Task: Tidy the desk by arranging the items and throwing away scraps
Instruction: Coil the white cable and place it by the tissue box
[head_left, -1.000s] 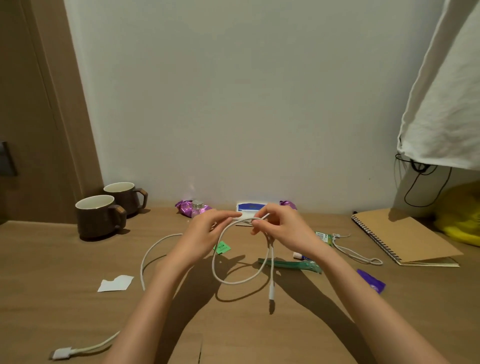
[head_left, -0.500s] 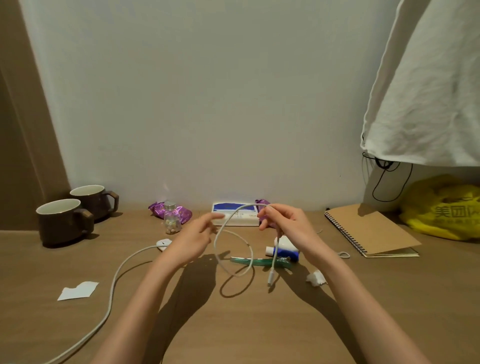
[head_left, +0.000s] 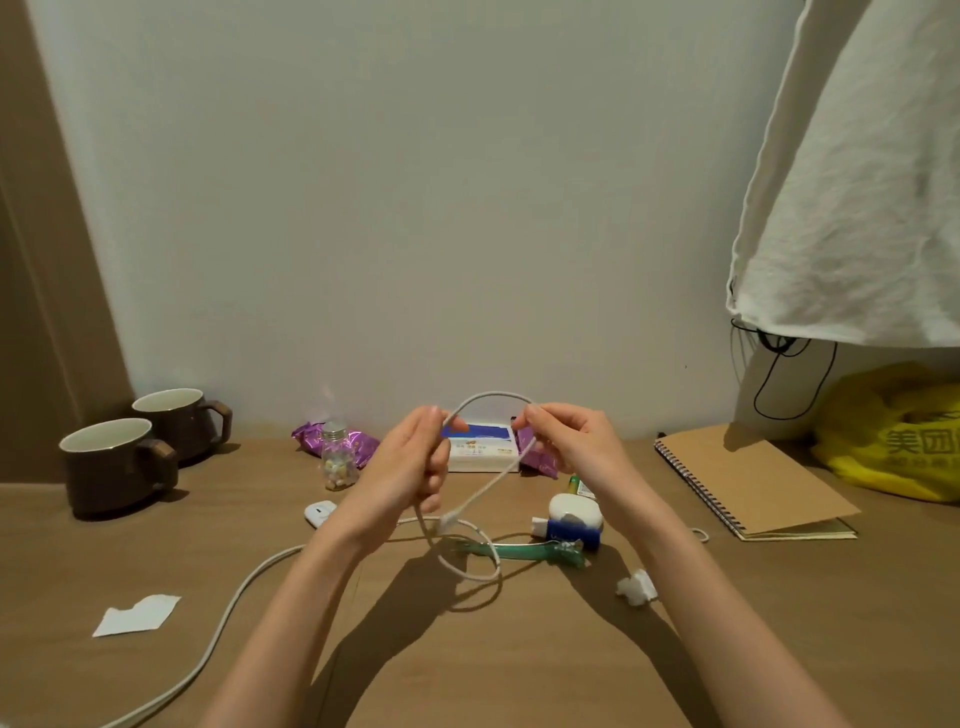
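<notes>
Nearby: mugs (head_left: 117, 467) left, notebook (head_left: 753, 483) right, tissue pack (head_left: 480, 458) behind looped cable (head_left: 491, 480).

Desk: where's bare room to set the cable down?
Bare: front right, in front of the notebook and right of the crumpled scrap; also left, between the mugs and the paper scrap. Crowded: centre, from the jar and tissue box down to the green clip.
</notes>
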